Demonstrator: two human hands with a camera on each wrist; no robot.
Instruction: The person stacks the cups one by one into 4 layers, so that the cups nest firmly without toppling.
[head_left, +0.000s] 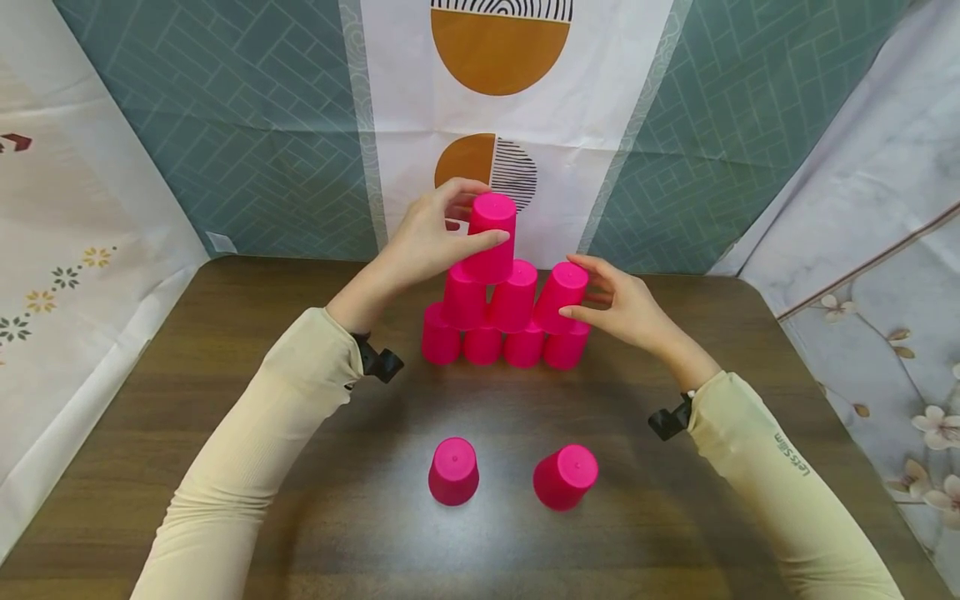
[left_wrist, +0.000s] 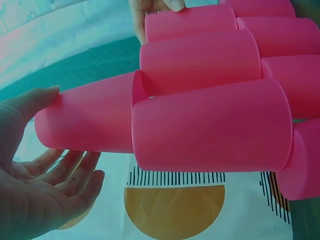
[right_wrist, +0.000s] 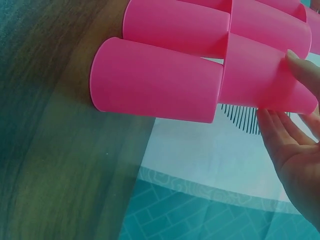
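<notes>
While my left hand (head_left: 427,242) grips the top cup (head_left: 491,237), thumb across the front and fingers curled behind it, that cup sits inverted at the peak of the pyramid, resting on the two left cups of the middle row (head_left: 491,296). From the left wrist view the thumb tip (left_wrist: 42,97) touches the cup's closed end (left_wrist: 85,120) and the other fingers lie loosely curved below it, not pressed tight.

My right hand (head_left: 626,310) is at the third middle-row cup (head_left: 561,298). Fingers are nearly straight: thumb on the front, fingertips along the far side near its closed end. That cup is tilted, leaning left, its rim on the rightmost cup of the bottom row (head_left: 566,348). The right wrist view shows one fingertip (right_wrist: 300,65) on the cup's wall (right_wrist: 260,75) with the palm open beneath, so this is a light pinch, not a full grasp.

Bottom row: four pink cups side by side, touching, all upside down on the wooden table (head_left: 225,467), near its back edge.

Two loose cups stand well in front of the pyramid, apart from each other: left one (head_left: 453,471) upright on its rim, right one (head_left: 565,476) also inverted; it looks slightly tilted from this angle.

Behind the table hangs a patterned backdrop (head_left: 495,108).
</notes>
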